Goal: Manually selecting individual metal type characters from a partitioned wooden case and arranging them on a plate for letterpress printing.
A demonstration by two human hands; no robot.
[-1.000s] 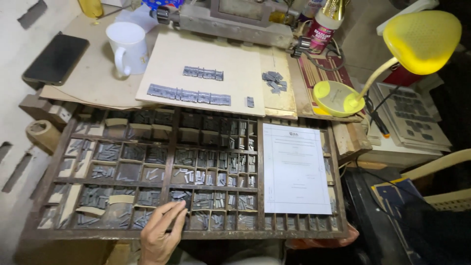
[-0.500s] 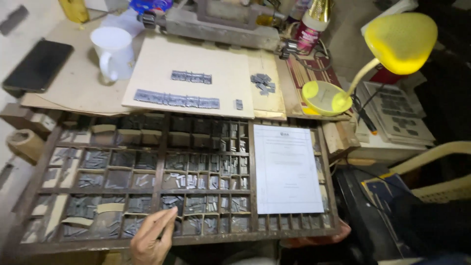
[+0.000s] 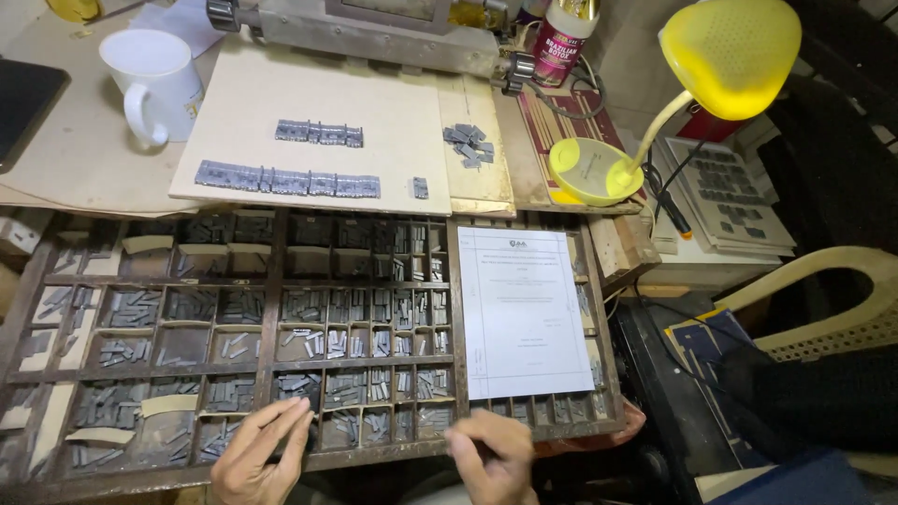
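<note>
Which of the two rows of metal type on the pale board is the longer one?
The front row, the one nearer the wooden type case, is longer. The back row spans much less of the pale board.

The scene is lit evenly from above, with moderate brightness. The pale board [image 3: 318,140] and the sheet of paper [image 3: 524,313] are rendered brightest, without blown highlights. The yellow lamp [image 3: 730,56] is seen glowing softly on its shade, and a mild sheen is caught on its round base. Short, soft shadows are cast inside the compartments of the wooden type case [image 3: 271,355], so the metal pieces in the deeper cells are read dimly. The right side, around the chair [image 3: 832,309], is left dark and murky. Straight edges are bowed slightly toward the corners by the wide lens. Slight softness is noticed at the lower edge, where the hands are cropped.
</note>
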